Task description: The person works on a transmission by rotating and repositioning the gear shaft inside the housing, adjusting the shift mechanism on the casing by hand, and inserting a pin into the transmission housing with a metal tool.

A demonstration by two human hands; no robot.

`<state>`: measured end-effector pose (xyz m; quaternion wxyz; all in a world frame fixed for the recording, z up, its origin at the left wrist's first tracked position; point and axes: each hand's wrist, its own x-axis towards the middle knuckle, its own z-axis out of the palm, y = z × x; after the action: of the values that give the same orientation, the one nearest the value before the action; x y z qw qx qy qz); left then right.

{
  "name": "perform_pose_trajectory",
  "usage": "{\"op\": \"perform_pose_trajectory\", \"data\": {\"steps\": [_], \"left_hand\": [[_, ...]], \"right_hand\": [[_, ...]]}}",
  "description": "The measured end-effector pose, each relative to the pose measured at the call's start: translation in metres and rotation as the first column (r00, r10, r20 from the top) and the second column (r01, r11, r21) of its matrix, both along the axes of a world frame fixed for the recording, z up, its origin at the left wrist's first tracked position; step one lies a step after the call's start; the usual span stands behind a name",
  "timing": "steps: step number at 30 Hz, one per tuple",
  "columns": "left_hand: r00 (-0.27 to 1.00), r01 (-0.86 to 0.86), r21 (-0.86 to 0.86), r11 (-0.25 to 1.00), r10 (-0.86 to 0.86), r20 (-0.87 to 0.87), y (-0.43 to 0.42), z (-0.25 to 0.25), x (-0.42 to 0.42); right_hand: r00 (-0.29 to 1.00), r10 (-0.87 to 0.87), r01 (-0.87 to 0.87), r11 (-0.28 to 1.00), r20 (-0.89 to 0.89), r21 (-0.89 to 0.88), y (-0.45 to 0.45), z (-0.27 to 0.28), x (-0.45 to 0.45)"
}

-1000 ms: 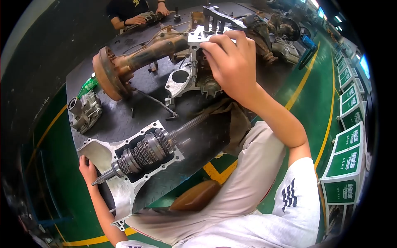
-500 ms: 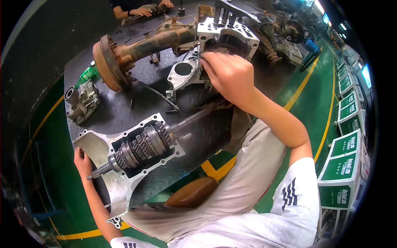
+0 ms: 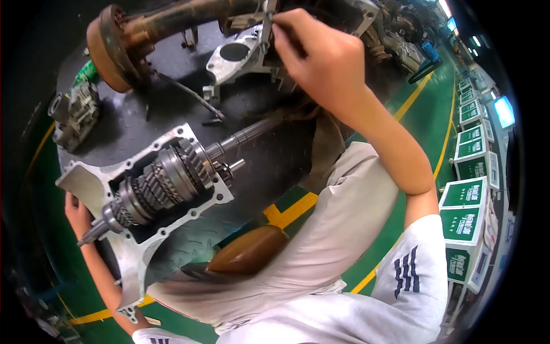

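At your bench's (image 3: 123,127) near edge, the geared shaft (image 3: 163,182) lies in the housing (image 3: 89,182), the casting (image 3: 80,112) sits beyond it at left, the drum (image 3: 106,54) behind and right of the casting, and boxes (image 3: 467,221) stand off to your right.

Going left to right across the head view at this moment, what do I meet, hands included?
Left hand → gears on the shaft → right hand → striped right sleeve → green-and-white boxes.
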<state>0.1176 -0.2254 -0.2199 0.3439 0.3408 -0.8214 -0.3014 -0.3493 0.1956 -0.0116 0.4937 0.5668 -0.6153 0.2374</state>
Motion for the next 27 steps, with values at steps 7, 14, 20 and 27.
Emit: {"op": "perform_pose_trajectory", "data": {"steps": [7,14,20,27], "left_hand": [[0.995,-0.020,0.031,0.999,0.017,0.099,-0.001,0.005,0.008],[0.994,-0.007,0.095,0.995,-0.004,0.114,0.004,0.011,0.006],[0.995,-0.009,0.089,0.996,0.000,0.104,0.012,0.016,-0.001],[0.995,-0.015,0.059,0.998,0.009,0.096,0.033,0.032,-0.016]], "right_hand": [[0.988,0.018,-0.028,0.998,0.154,0.063,0.014,-0.002,0.011],[0.984,-0.024,0.015,0.999,0.177,0.050,0.015,0.007,0.005],[0.999,-0.004,0.005,1.000,-0.047,0.028,0.011,0.002,-0.010],[0.999,0.037,-0.037,0.999,0.005,0.005,0.004,0.003,-0.001]]}}
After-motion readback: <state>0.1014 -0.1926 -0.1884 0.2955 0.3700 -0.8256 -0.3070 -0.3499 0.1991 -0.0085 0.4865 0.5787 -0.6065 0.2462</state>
